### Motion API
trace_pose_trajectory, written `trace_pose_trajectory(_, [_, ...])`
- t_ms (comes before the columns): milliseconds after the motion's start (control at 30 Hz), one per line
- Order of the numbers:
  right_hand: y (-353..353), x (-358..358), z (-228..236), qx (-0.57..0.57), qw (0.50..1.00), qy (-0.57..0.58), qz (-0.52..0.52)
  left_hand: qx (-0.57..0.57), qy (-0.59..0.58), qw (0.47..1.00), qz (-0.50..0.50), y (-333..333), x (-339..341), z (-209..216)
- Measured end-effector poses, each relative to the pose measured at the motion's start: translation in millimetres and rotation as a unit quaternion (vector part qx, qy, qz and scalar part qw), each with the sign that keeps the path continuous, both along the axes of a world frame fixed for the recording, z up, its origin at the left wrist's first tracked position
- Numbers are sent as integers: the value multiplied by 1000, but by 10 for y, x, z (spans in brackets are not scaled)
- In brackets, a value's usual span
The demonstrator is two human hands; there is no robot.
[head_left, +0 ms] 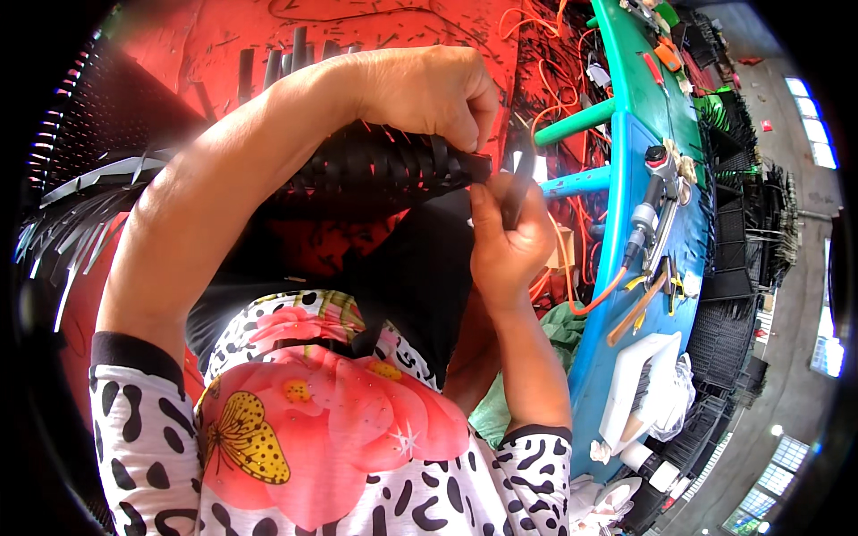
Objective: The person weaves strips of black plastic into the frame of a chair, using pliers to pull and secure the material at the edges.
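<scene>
A dark woven piece (375,170) of flat black plastic strips lies across my lap, its right end between my two hands. From above, my left hand (442,94) reaches over it with fingers curled and closed on a black strip (475,167) at that end. My right hand (511,237) is closed just below, its thumb pointing up against the same end. A dark flat strip (518,192), blurred at its top, stands between the right thumb and fingers. What lies under the left fingertips is partly hidden.
Loose strip ends (80,232) fan out at the left. On the right, a blue bench (617,357) adjoining a green one (626,54) carries an air tool (648,205) with an orange hose (572,304), hand tools and a white tray (636,384). Offcuts litter the red floor covering (197,45).
</scene>
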State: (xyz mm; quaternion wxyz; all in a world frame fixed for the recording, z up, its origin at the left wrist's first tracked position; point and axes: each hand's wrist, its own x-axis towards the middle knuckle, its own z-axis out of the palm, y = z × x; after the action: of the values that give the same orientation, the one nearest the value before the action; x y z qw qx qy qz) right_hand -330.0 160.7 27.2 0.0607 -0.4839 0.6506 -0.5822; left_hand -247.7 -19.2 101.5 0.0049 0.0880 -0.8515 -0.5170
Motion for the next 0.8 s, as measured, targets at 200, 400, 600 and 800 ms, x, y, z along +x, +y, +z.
trace_pose_trajectory(200, [-35, 112, -47, -13, 983, -184, -9, 3, 3, 1000, -5, -1, -6, -22])
trace_pose_trajectory(400, [-90, 203, -67, -54, 973, -223, -33, 9, -14, 1000, -1, 7, -15, -1])
trace_pose_trajectory(600, [-123, 238, -18, -46, 975, -212, -46, 6, -34, 999, 8, -1, -14, 17])
trace_pose_trajectory(800, [-188, 316, -45, -77, 974, -206, -62, 58, -24, 998, 18, -32, -14, -72])
